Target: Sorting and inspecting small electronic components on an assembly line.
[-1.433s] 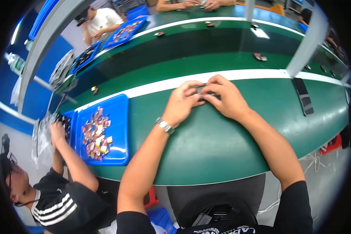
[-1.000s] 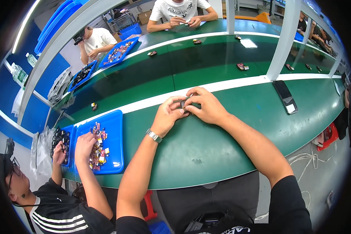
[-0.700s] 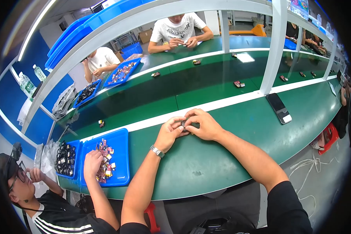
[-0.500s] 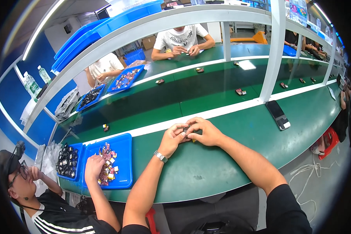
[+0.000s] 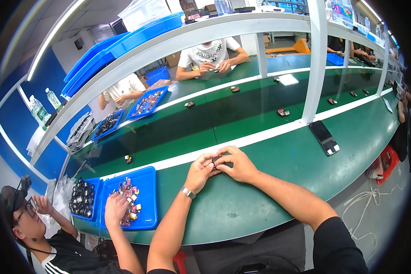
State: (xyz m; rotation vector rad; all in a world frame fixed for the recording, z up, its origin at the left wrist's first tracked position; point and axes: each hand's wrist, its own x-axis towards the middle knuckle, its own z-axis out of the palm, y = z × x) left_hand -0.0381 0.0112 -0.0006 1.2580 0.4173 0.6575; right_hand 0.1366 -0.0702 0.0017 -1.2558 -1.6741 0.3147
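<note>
Both of my hands meet above the green bench, fingertips closed on a small dark piece [image 5: 216,160] that is mostly covered by the fingers. My left hand [image 5: 199,172], with a metal-band watch at the wrist, pinches it from the left. From the right, my right hand [image 5: 238,167] grips the same piece with thumb and curled fingers. What the piece is exactly cannot be made out. To the left stands a blue tray [image 5: 151,201] of small reddish, yellow and white parts, apart from my hands.
A co-worker's hand [image 5: 117,209] reaches into that tray. Beside it is a tray of black parts [image 5: 82,197]. A white rail [image 5: 178,160] and a grey post [image 5: 314,68] border the green belt [image 5: 205,121], which carries scattered small assemblies. A black phone [image 5: 323,137] lies right.
The view has shifted slightly, so the bench appears lower. My hands still hold the dark piece together, with the fingers slightly rearranged; a yellow bit below them no longer shows.
</note>
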